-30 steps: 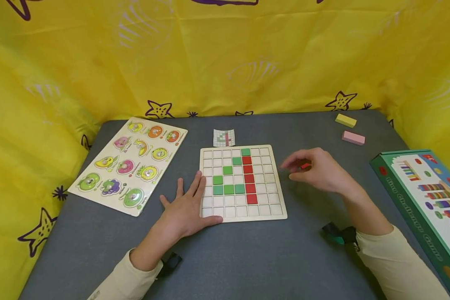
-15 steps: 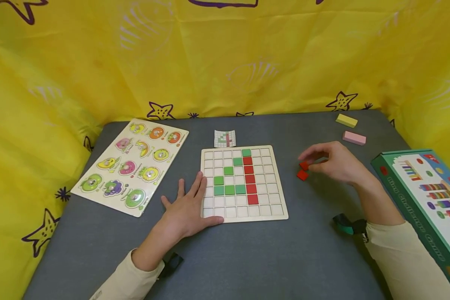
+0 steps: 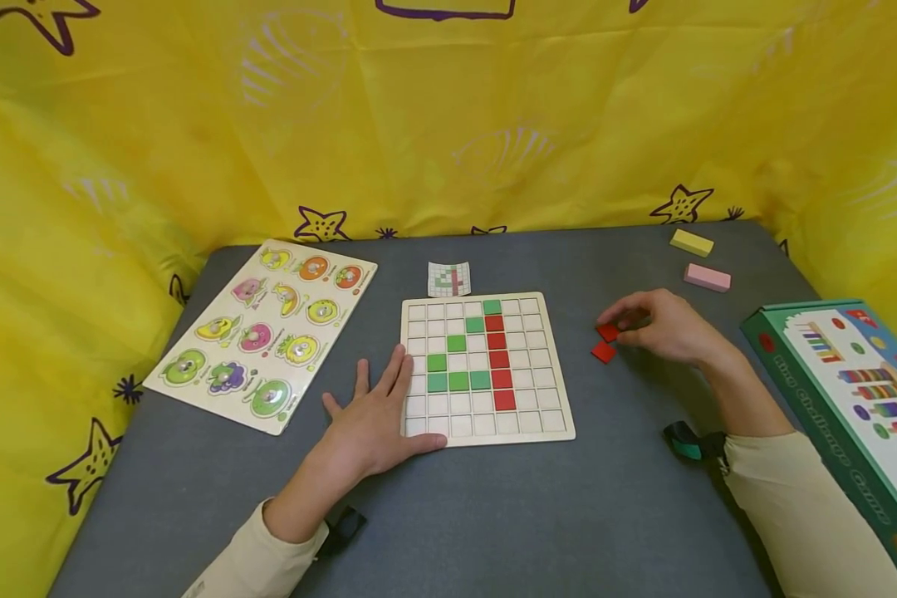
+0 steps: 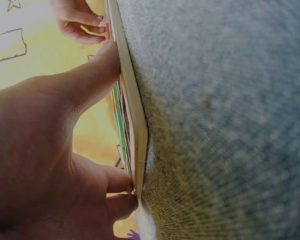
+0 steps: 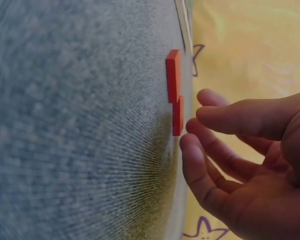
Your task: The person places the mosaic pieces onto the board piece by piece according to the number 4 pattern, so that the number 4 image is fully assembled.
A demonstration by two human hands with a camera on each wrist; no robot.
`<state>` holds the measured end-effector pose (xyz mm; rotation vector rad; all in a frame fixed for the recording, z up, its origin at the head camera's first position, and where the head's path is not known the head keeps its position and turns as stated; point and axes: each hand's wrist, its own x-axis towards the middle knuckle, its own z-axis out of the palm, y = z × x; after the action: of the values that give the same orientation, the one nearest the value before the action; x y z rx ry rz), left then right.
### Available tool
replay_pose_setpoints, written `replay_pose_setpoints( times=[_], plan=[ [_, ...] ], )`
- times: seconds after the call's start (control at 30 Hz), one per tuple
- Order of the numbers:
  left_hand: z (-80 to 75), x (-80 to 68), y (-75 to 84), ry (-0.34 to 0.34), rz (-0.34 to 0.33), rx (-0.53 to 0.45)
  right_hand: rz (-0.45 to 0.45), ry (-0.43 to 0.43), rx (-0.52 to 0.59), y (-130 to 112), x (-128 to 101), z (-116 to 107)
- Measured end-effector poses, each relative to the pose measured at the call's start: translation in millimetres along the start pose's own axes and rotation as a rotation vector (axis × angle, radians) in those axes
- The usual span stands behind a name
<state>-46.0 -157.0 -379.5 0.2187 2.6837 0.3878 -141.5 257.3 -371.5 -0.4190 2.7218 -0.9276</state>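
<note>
A person sits at a grey table [image 3: 493, 515] walled on three sides by yellow cloth printed with purple stars. In front of them lies a pale wooden grid board [image 3: 487, 365], partly filled: green tiles step diagonally up and across, and a column of red tiles runs down beside them. The left hand [image 3: 377, 415] lies flat at the board's near left corner, fingers [image 3: 396, 374] straight and spread, the fingertips over the board's left edge and the thumb [image 4: 97, 70] pressed along its near edge. To the right of the board, apart from it, two loose red tiles [image 3: 605, 340] lie on the table, touching corner to corner. The right hand [image 3: 661, 325] hovers just beside them, its fingers [image 5: 210, 145] loosely curled and slightly apart; in the right wrist view they grip nothing and sit close to the nearer tile without clearly touching it. Just behind the board rests a small pattern card [image 3: 448, 278] showing a grid. Further left lies a fruit peg puzzle [image 3: 265, 332]. At the far right corner sit a yellow block [image 3: 691, 242] and a pink block [image 3: 707, 276], near each other, and a green game box [image 3: 845, 399] lies along the right edge.
</note>
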Motion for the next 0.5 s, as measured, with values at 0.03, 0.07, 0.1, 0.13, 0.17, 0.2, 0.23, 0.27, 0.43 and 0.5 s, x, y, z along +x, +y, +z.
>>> replay_pose_setpoints(
  times=[0.03, 0.07, 0.1, 0.13, 0.17, 0.2, 0.23, 0.27, 0.43, 0.5],
  plan=[
    [-0.1, 0.0, 0.0, 0.0, 0.0, 0.001, -0.006, -0.001, -0.008, 0.6, 0.7, 0.5],
    [-0.1, 0.1, 0.0, 0.0, 0.0, 0.001, -0.011, -0.002, -0.014, 1.2, 1.5, 1.1],
    [0.0, 0.2, 0.0, 0.0, -0.001, 0.002, -0.016, -0.001, -0.019, 1.8, 2.0, 1.8],
    [0.1, 0.2, 0.0, -0.001, -0.001, 0.003, -0.019, 0.0, -0.025, 2.5, 2.6, 2.5],
    [0.3, 0.4, 0.0, -0.002, -0.002, 0.003, -0.023, 0.0, -0.03, 3.0, 3.0, 3.2],
    [0.5, 0.5, -0.1, -0.003, -0.002, 0.003, -0.024, 0.001, -0.034, 3.5, 3.4, 3.8],
    [0.6, 0.7, -0.1, -0.004, -0.003, 0.003, -0.025, 0.001, -0.039, 4.1, 3.9, 4.3],
    [0.7, 0.8, -0.1, -0.005, -0.003, 0.003, -0.025, 0.002, -0.047, 4.6, 4.4, 4.7],
    [0.4, 1.4, 0.0, -0.01, -0.009, 0.002, -0.025, -0.002, -0.074, 5.3, 6.8, 5.1],
    [0.3, 1.6, -0.1, -0.012, -0.011, 0.002, -0.022, -0.001, -0.081, 4.9, 7.5, 5.1]
  ],
)
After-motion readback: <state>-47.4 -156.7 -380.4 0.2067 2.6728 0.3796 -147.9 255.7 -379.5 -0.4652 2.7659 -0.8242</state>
